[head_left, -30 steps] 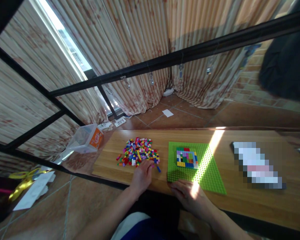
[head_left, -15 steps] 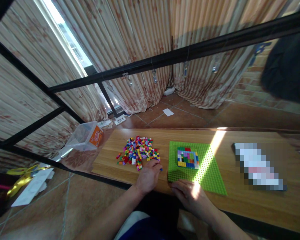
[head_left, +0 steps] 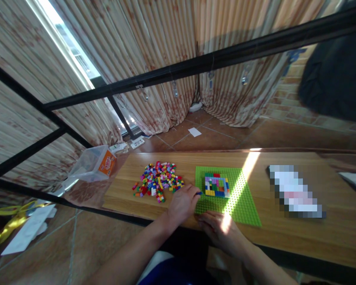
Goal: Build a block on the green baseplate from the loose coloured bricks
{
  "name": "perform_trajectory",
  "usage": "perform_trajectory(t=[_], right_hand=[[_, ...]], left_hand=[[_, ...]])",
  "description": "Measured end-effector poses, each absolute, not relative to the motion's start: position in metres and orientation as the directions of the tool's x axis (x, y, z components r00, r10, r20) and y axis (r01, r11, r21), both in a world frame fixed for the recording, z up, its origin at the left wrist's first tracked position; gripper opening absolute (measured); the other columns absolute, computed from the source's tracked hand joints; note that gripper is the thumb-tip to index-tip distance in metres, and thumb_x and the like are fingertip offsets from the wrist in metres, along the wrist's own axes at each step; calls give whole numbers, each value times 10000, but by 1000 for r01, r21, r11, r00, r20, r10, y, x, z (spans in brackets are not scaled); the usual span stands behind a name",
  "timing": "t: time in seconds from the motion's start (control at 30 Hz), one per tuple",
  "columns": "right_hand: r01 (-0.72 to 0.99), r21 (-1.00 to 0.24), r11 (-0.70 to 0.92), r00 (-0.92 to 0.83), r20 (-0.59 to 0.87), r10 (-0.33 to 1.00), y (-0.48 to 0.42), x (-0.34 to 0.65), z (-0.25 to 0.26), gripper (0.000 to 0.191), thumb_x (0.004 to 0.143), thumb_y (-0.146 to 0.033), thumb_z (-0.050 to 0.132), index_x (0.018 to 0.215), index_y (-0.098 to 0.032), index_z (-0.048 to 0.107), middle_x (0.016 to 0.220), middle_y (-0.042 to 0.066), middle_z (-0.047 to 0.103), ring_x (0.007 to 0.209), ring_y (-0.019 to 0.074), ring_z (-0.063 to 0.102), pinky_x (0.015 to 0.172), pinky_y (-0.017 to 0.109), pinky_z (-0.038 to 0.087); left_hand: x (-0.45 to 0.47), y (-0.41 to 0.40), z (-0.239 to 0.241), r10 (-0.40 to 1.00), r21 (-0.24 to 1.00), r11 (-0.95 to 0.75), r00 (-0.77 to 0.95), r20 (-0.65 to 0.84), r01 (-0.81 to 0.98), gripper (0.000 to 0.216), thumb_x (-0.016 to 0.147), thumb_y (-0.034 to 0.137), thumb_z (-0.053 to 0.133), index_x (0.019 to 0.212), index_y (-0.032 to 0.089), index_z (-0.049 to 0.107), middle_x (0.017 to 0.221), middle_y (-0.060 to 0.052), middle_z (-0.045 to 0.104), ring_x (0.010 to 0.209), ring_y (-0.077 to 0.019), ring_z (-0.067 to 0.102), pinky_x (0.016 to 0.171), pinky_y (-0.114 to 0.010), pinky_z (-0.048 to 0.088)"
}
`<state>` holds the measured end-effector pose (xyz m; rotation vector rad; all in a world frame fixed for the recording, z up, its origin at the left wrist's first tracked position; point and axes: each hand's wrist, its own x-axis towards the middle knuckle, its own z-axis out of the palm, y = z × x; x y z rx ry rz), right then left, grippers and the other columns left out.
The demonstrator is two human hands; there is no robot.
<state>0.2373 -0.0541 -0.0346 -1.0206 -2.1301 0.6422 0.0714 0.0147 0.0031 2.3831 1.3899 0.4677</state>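
Left hand (head_left: 182, 204) pinches 1 blue brick (head_left: 198, 193) beside the baseplate (head_left: 245, 200); right hand (head_left: 222, 231) lies flat on its near edge.

I see striped beige curtains (head_left: 154, 51) from 11 to 1 o'clock, with a bright window (head_left: 68, 47) gap at 10. Black metal bars (head_left: 213, 59) cross the view. Terracotta tile floor (head_left: 77, 237) at 7, brick wall (head_left: 287, 99) at 2. Wooden table (head_left: 284, 237) at 5, a sunlight stripe (head_left: 249, 162) on it at 3.
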Motion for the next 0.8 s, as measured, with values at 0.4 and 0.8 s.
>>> perform_trajectory(t=[0.4, 0.8], right_hand=[[438, -666, 603, -426, 437, 792, -53, 237, -40, 184, 933, -144, 467, 940, -164, 651, 768, 47, 673, 672, 155, 629, 592, 256, 481], [458, -688, 564, -450, 367, 814, -52, 237, -39, 193, 936, -166, 470, 944, -179, 663, 782, 49, 683, 704, 159, 643, 618, 259, 502]], left_hand=[[116, 47, 7, 813, 328, -577, 563, 147, 748, 166, 940, 268, 508, 947, 204, 662, 942, -21, 650, 905, -159, 606, 793, -269, 480], [119, 50, -2, 781, 326, -625, 571, 255, 709, 130, 915, 243, 549, 942, 204, 670, 928, -19, 655, 877, -158, 603, 794, -280, 484]])
